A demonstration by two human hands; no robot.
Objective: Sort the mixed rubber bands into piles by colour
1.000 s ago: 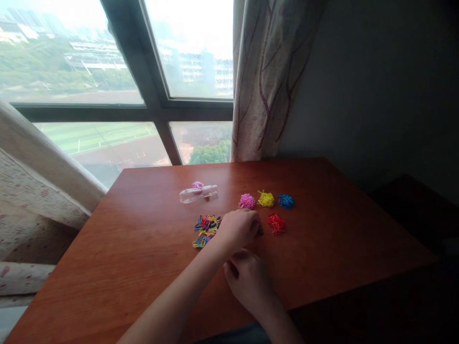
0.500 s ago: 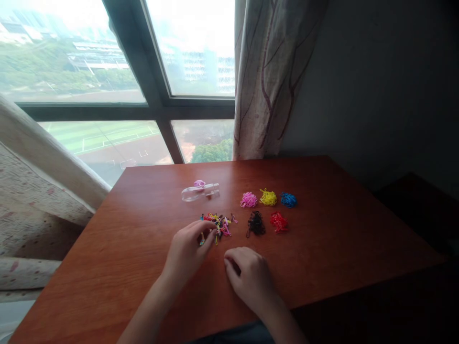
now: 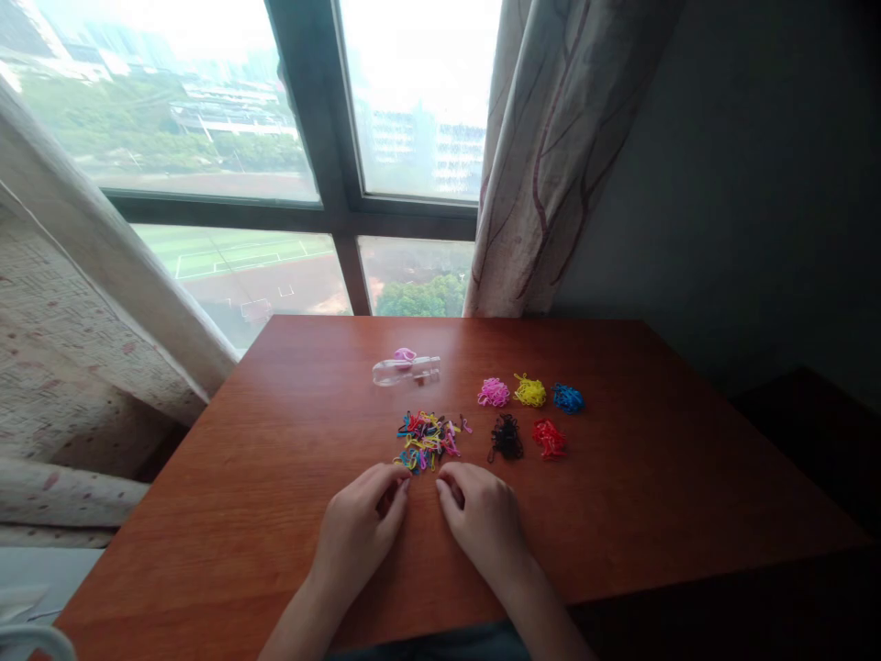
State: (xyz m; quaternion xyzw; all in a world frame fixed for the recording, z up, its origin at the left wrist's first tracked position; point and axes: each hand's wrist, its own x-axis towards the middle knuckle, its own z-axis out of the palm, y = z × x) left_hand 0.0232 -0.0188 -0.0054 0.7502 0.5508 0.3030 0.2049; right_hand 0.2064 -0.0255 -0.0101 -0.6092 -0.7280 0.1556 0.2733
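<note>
A mixed pile of small coloured loop-shaped pins (image 3: 433, 435) lies on the table in front of my hands. My left hand (image 3: 359, 514) is closed in a pinch at the pile's near left edge; whether a pin is between its fingertips is too small to tell. Just right of it, my right hand (image 3: 482, 514) rests with thumb and fingers curled together below the pile, its contents hidden. To the right sit single-colour heaps: pink pins (image 3: 494, 392), yellow pins (image 3: 529, 391), blue pins (image 3: 568, 397), black pins (image 3: 507, 438) and red pins (image 3: 549, 439).
A clear plastic container (image 3: 392, 372) with a pink part (image 3: 405, 354) lies behind the mixed pile. The brown wooden table (image 3: 653, 477) ends at a window (image 3: 337, 211) with curtains (image 3: 543, 165) on both sides. A dark wall stands to the right.
My left hand has drawn back from the pile towards me and now sits level with my right hand. More of the mixed pile shows. The whole view has shifted slightly.
</note>
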